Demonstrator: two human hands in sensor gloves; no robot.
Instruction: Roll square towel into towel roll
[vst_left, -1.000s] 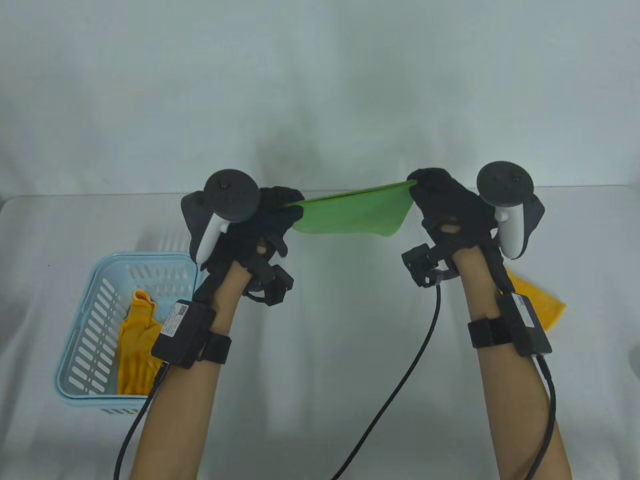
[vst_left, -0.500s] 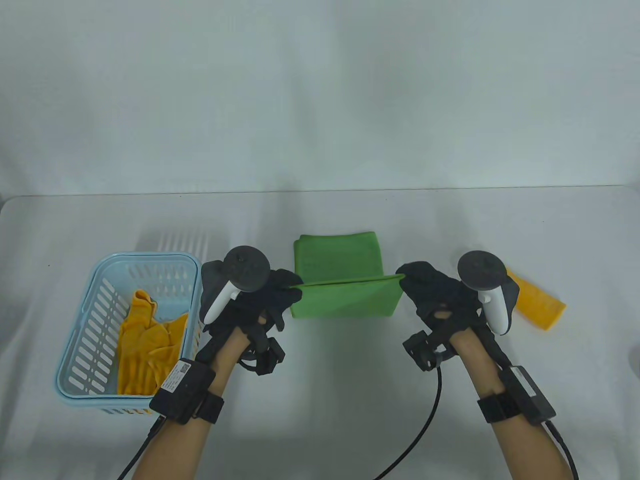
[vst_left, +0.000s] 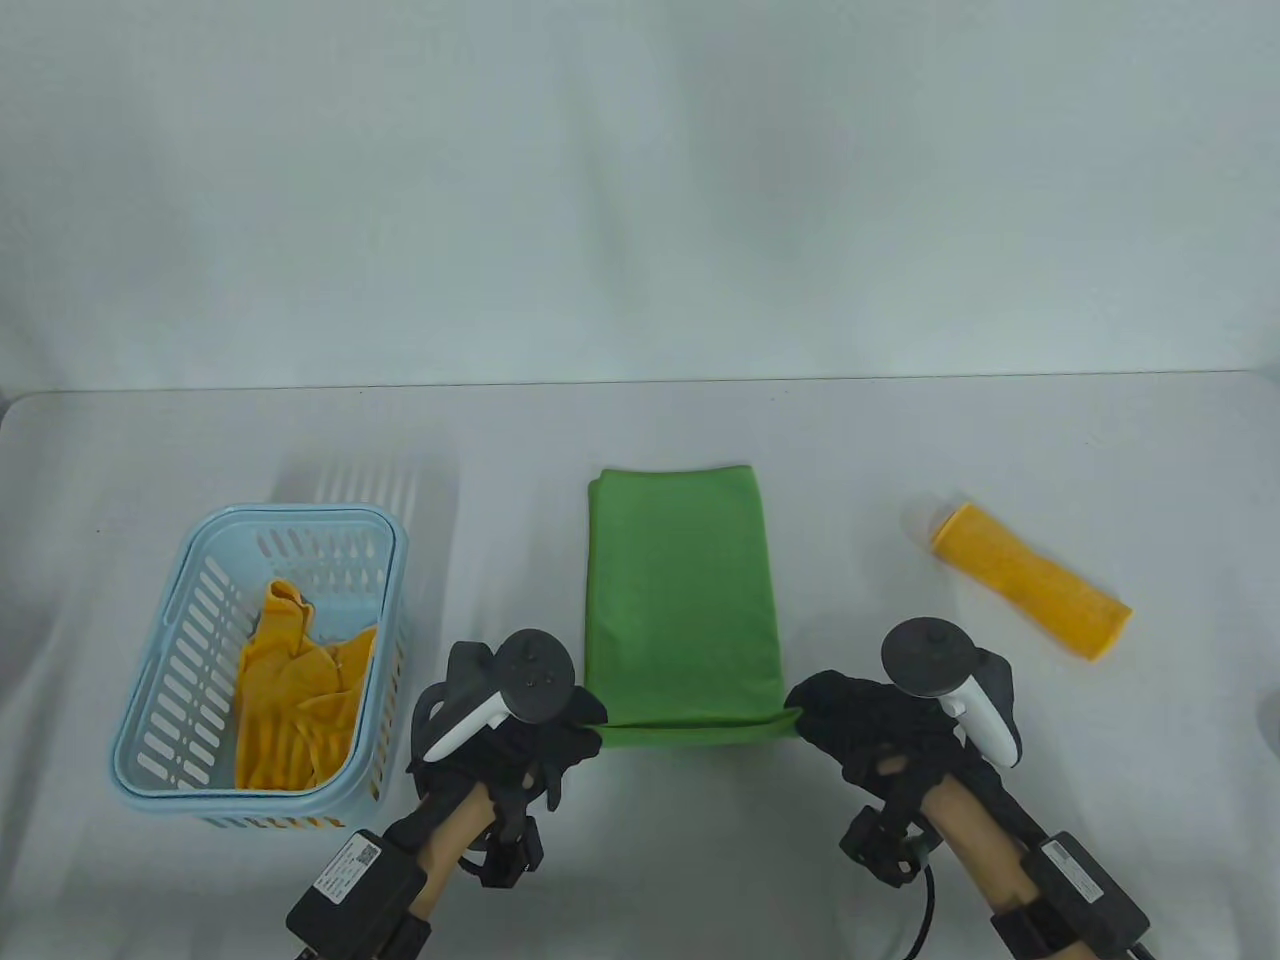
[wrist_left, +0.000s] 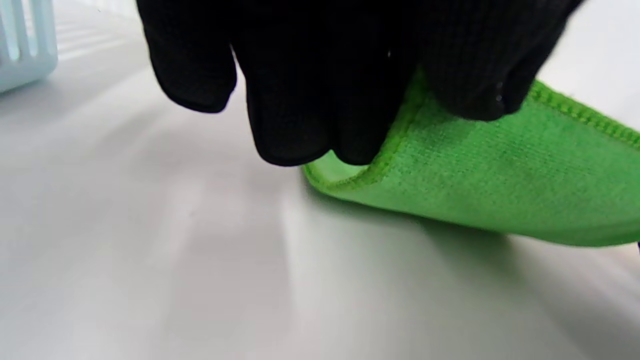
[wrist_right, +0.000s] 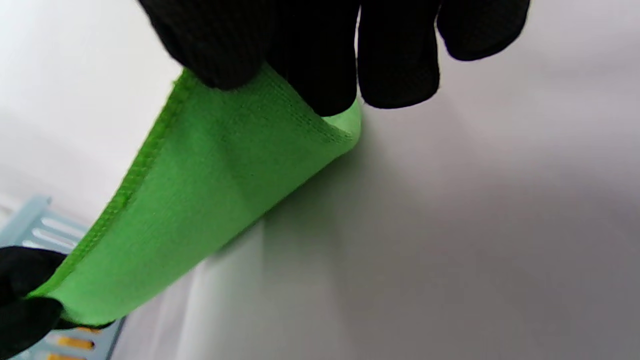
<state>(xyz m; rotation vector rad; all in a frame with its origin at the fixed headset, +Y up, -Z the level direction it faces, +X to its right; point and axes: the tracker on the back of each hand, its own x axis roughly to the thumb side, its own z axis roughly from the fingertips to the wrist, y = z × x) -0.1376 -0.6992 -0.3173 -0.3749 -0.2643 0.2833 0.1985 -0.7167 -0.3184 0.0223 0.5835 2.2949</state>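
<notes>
A green towel (vst_left: 682, 590) lies folded into a long strip on the white table, running from far to near. My left hand (vst_left: 560, 735) pinches its near left corner and my right hand (vst_left: 835, 715) pinches its near right corner. The near edge is lifted a little off the table between them. In the left wrist view my fingers (wrist_left: 310, 100) pinch the stitched corner of the towel (wrist_left: 475, 175). In the right wrist view my fingers (wrist_right: 310, 60) pinch the other corner of the towel (wrist_right: 210, 200).
A light blue basket (vst_left: 190, 560) with crumpled yellow cloths (vst_left: 285, 700) stands at the left. A rolled yellow towel (vst_left: 1030, 580) lies at the right. The table's far edge meets a white wall.
Both hands came down and toward the table's near edge with the towel. It hung in the air a second ago and now lies stretched out flat on the table.
</notes>
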